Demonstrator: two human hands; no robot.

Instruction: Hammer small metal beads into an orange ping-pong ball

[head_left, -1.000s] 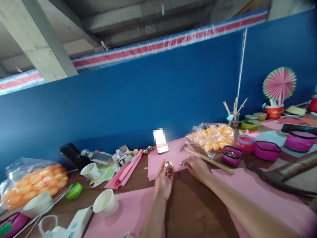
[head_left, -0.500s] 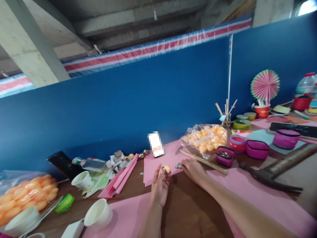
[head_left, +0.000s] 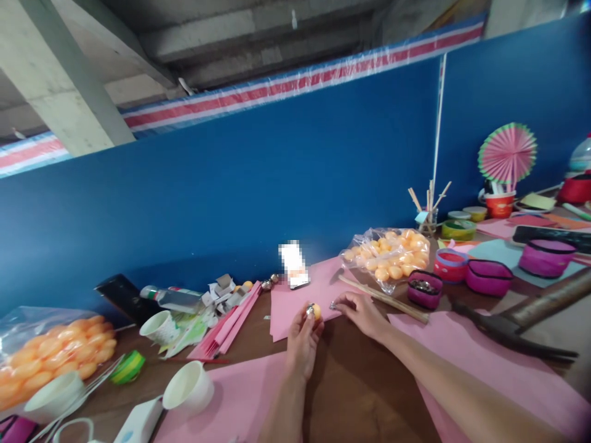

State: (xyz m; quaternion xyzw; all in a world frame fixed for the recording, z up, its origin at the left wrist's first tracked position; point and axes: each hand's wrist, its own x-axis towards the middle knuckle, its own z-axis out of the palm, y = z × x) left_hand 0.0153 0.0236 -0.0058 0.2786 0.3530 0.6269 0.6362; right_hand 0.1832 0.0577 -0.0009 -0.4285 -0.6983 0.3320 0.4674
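My left hand [head_left: 301,344] is closed around an orange ping-pong ball [head_left: 317,311], held up over the table. Shiny metal tack heads cover part of the ball's near left side. To its right, my right hand [head_left: 361,312] makes a pinch, with small silvery thumbtacks [head_left: 333,304] at its fingertips, just above the pink paper [head_left: 282,317]. How many tacks the fingers grip is too small to tell. The two hands are a short way apart. A phone [head_left: 295,264] with a blurred-out screen leans at the wall behind them.
A wooden-handled hammer [head_left: 383,298] lies right of my hands, beside a magenta pouch [head_left: 425,288] of metal bits. Bags of orange balls [head_left: 392,255] stand at both sides. At left are a white cup [head_left: 188,389] and folded pink paper [head_left: 231,323]. A big hammer [head_left: 512,332] juts in at right.
My right hand has lifted slightly from the small tack pile, its fingers now pinched at the tacks. My left hand keeps the ball, turned a little. The view has shifted slightly.
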